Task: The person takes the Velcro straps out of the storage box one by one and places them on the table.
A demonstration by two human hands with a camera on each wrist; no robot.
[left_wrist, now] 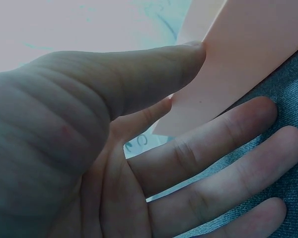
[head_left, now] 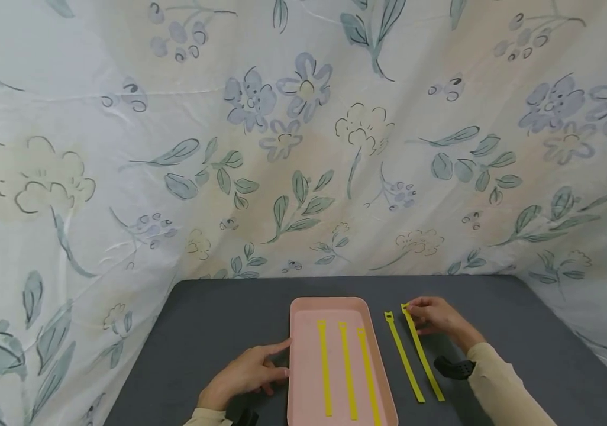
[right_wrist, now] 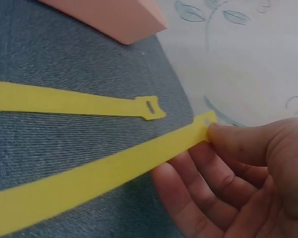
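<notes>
My right hand [head_left: 439, 319] pinches a yellow hook-and-loop cable tie [head_left: 423, 358] by its slotted head, between thumb and fingers. In the right wrist view that cable tie [right_wrist: 104, 173] slants away from the fingertips. Just left of it, a second yellow cable tie [head_left: 404, 358] lies on the dark table. My left hand [head_left: 247, 374] touches the left side of a pink tray [head_left: 303, 355] with its thumb and index finger extended. The left wrist view shows the thumb against the tray wall [left_wrist: 238, 54], the other fingers loosely spread.
Three more yellow cable ties [head_left: 346, 373] lie lengthwise and spaced apart inside the tray. Dark grey fabric covers the table [head_left: 229, 313]. A floral cloth [head_left: 303, 177] hangs behind it and at both sides.
</notes>
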